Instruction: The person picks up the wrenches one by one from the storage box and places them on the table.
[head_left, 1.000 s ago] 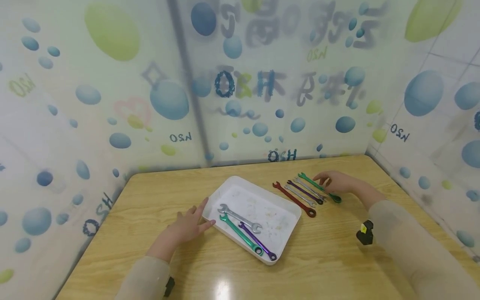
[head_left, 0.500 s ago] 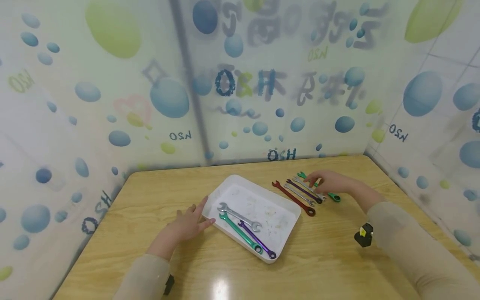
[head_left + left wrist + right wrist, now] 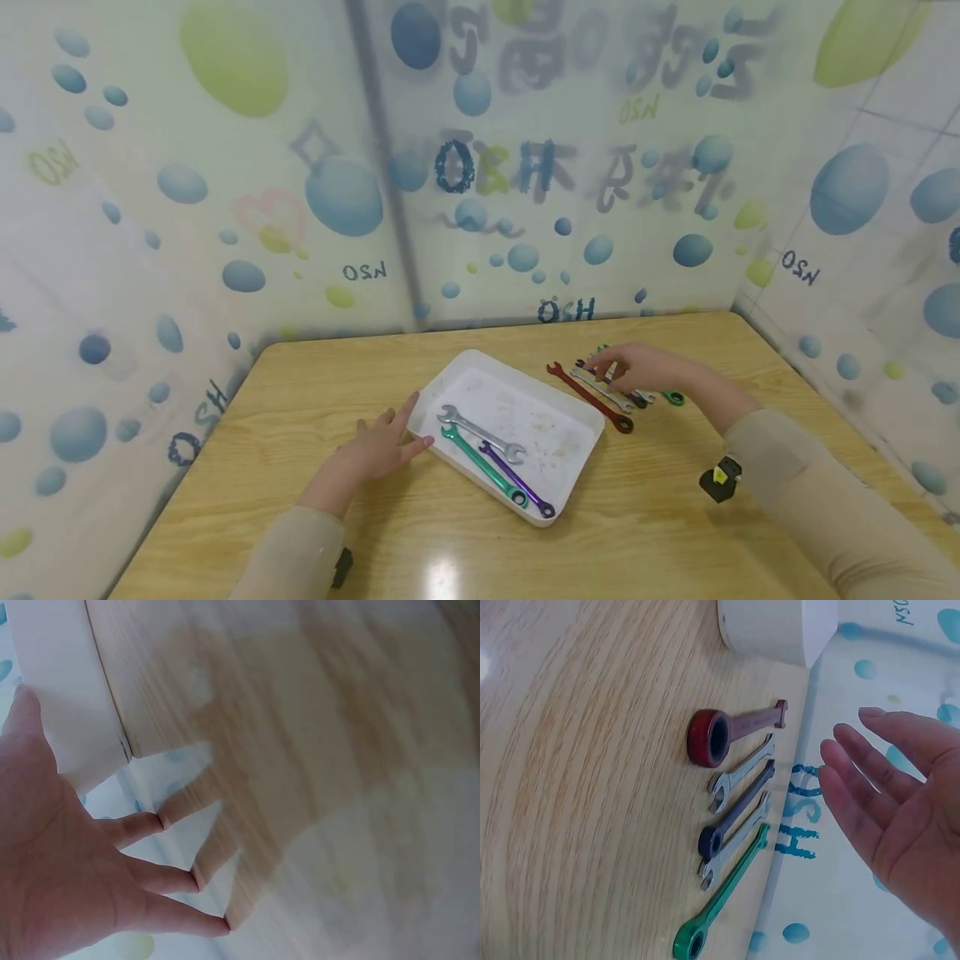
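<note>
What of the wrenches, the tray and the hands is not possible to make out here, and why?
Head view: the middle of the green wrench outside the tray, hidden by the right hand.
Head view: any markings on the silver wrench in the tray, too small.
Left wrist view: part of the left hand, cut off by the left edge.
Right wrist view: most of the tray, cut off by the top edge.

- Exact type unclear; looks like enclosed workspace
- 3 bubble-print walls [image 3: 652,271], mirrored "H2O" lettering [image 3: 495,169]
- wood-grain table [image 3: 330,375], 5 wrenches [image 3: 742,801] in a row
</note>
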The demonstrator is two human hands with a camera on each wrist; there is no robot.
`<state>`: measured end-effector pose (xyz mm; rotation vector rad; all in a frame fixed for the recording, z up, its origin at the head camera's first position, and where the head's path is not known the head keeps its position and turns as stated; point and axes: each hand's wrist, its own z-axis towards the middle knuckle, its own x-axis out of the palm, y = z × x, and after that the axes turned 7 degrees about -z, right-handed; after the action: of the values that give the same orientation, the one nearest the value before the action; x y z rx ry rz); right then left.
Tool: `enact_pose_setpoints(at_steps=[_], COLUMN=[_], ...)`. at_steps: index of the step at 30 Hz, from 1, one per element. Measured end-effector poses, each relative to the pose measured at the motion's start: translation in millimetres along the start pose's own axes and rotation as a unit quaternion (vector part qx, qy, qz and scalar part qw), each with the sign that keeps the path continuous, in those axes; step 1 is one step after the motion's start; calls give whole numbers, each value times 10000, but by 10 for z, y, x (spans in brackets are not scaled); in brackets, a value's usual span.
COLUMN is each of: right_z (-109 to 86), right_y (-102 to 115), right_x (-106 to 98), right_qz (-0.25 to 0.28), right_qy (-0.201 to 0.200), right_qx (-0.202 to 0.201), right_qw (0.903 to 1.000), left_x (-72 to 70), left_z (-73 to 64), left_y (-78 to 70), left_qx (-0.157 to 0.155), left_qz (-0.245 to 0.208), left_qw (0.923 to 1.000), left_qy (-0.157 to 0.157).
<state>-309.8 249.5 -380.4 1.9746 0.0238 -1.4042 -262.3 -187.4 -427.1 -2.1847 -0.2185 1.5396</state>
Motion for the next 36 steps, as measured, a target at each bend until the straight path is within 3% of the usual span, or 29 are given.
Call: enact_pose_setpoints(at_steps=[7,23,36], right_z=[52,159,317], right_y=[72,403,658], right_x=[62,148,254], right_qz=[131,-130,-400], right_qy=[120,208,527], right_qx=[-155,-295,-456], right_qw=[9997,9993,9968], left_x=[8,8,17], left_z=[15,39,39], left_y=[7,-3,23], left_qx=[33,84,68], left_qz=[17,43,56], left_qw=[10000,9999,10000], left_qy=[-5,-41,-32])
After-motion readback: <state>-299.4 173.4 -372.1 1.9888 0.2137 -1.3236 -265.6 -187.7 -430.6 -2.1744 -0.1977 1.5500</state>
